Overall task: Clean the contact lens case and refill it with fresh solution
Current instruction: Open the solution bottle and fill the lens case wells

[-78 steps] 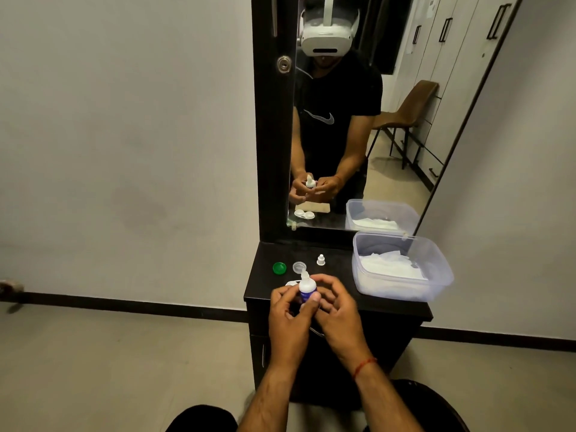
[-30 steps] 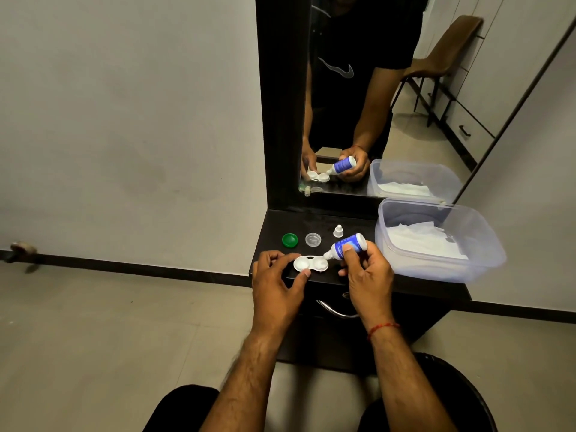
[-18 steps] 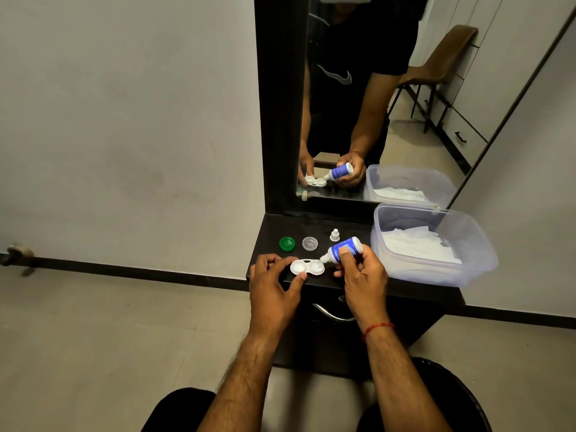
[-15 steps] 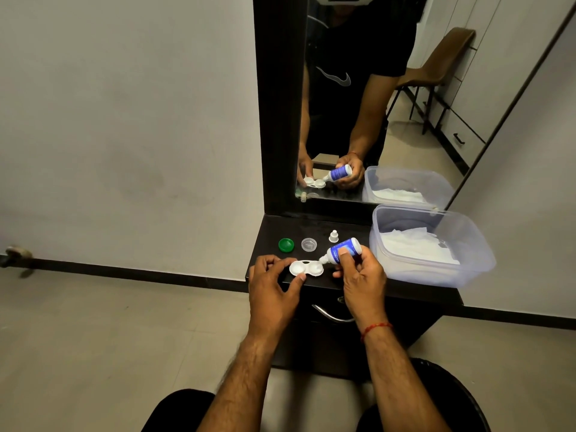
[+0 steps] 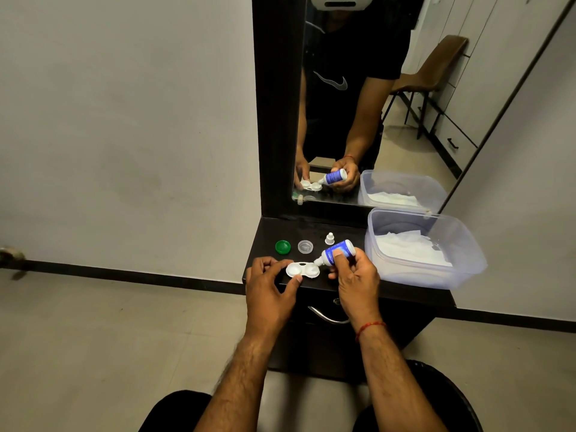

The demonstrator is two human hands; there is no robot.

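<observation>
Tilting bottle [image 5: 338, 251], nozzle toward case [image 5: 303, 270]

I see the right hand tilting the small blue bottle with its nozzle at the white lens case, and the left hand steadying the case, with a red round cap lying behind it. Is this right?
Nearly. In the head view the round cap behind the white lens case is green, not red. The rest holds: the right hand tilts the small blue bottle with its nozzle at the case, and the left hand steadies it.

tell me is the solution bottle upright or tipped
Tipped: the solution bottle in the right hand lies nearly sideways, nozzle aimed at the lens case.
</observation>
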